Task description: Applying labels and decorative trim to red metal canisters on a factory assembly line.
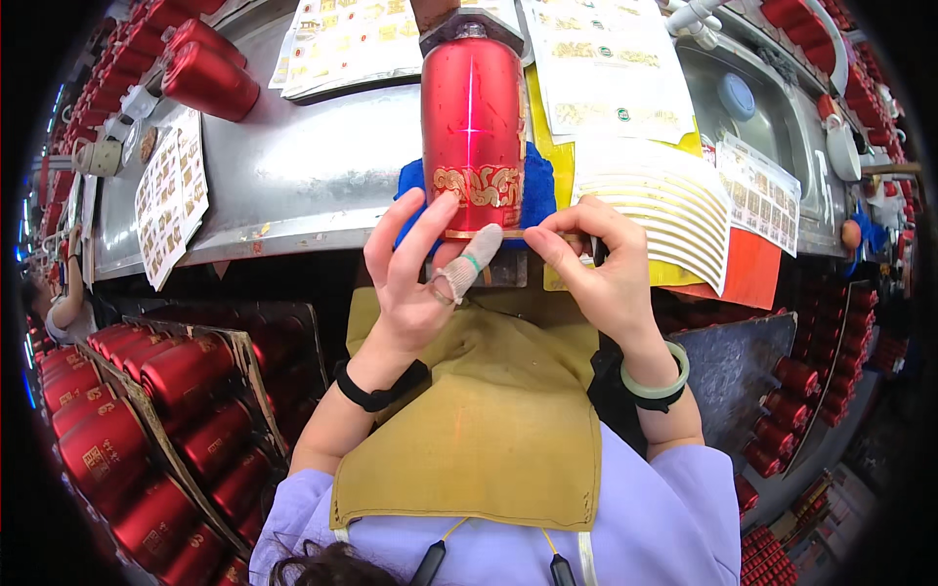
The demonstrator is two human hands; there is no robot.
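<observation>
A glossy red bottle (pixel 471 117) lies lengthwise in front of me, its far end in a metal holder (pixel 472 21). Gold dragon-like decoration (pixel 479 186) runs around it close to its near end. Along the near edge stretches a thin gold strip (pixel 510 234). My left hand (pixel 415 269) is at the bottle's near left with fingers spread; a digit in a white cloth finger cot presses where the strip meets the bottle. Thumb and forefinger of my right hand (pixel 596 259) pinch the strip's right end. Blue cloth (pixel 537 190) sits beneath the bottle.
Curved white strips on a backing sheet (pixel 650 210) lie right of the bottle. Printed gold decal sheets (pixel 611 73) rest behind them and at left (pixel 171 195). Red bottles (pixel 210 83) lie at back left; racks of bottles (pixel 186 371) flank me. A sink (pixel 757 88) is at right.
</observation>
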